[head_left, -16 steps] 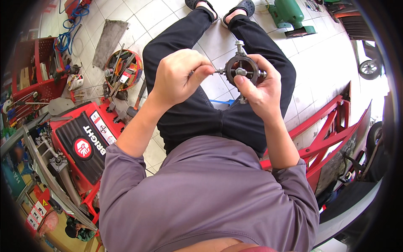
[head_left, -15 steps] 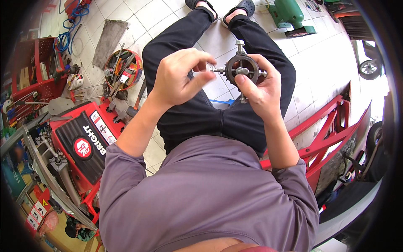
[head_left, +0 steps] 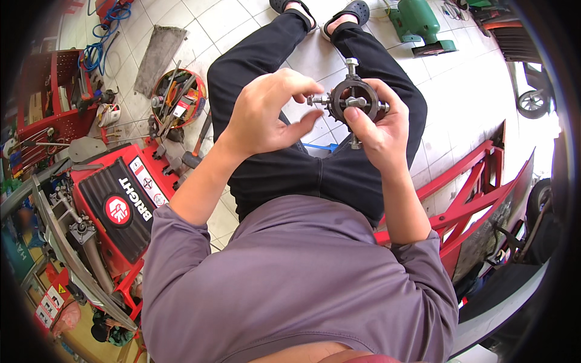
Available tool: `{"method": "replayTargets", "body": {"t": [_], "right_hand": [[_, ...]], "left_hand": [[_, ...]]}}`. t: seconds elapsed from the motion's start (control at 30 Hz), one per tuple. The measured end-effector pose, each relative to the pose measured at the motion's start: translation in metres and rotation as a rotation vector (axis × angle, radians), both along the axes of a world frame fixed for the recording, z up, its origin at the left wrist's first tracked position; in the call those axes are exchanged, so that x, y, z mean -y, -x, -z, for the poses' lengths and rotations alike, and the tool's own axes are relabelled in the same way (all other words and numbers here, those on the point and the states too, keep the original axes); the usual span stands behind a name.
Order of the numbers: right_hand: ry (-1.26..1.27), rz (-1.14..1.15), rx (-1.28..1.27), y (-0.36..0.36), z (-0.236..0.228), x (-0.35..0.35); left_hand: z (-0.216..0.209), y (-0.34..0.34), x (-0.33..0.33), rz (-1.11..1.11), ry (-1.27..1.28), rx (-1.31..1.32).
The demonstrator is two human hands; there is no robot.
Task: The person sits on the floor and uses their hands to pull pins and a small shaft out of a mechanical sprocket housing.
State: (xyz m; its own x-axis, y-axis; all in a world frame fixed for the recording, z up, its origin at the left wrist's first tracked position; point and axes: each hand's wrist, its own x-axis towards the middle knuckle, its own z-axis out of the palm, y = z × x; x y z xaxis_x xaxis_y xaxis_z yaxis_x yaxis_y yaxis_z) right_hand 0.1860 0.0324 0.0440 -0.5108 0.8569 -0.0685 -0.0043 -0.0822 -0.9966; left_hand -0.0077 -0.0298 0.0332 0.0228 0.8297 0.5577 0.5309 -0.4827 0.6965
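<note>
Above tiles (head_left: 448, 91), right fingers (head_left: 357, 121) clasp a dark ring (head_left: 338, 105), left fingers (head_left: 307, 125) half parted.

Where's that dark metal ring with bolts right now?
In the head view, the dark metal ring is right of centre, held in the right hand, with the left hand just to its left.

The person's left hand (head_left: 269, 112) curves, thumb parted from the fingers; the right hand (head_left: 384, 126) is closed in a grip, thumb uppermost. Both forearms (head_left: 201, 183) slant forward.
</note>
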Motion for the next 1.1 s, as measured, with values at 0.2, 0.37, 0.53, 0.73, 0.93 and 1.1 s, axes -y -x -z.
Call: {"method": "replayTargets", "body": {"t": [0.2, 0.37, 0.53, 0.73, 0.93, 1.1], "right_hand": [[-0.024, -0.013, 0.017, -0.002, 0.001, -0.001], [-0.037, -0.009, 0.005, -0.001, 0.003, -0.001], [-0.011, -0.01, 0.007, -0.001, 0.0, 0.0], [-0.004, -0.012, -0.016, -0.001, 0.002, -0.001], [-0.012, -0.018, 0.002, 0.0, 0.0, -0.001], [-0.007, -0.013, -0.013, -0.001, 0.003, -0.001]], "left_hand": [[0.001, 0.013, 0.003, 0.049, 0.078, -0.073], [0.001, 0.008, 0.006, -0.011, 0.075, -0.073], [-0.006, 0.006, 0.006, 0.0, 0.116, 0.0], [0.015, 0.024, 0.003, 0.079, 0.057, -0.143], [0.009, 0.012, 0.007, 0.016, 0.071, -0.117], [0.002, 0.014, 0.005, 0.017, 0.134, -0.037]]}}
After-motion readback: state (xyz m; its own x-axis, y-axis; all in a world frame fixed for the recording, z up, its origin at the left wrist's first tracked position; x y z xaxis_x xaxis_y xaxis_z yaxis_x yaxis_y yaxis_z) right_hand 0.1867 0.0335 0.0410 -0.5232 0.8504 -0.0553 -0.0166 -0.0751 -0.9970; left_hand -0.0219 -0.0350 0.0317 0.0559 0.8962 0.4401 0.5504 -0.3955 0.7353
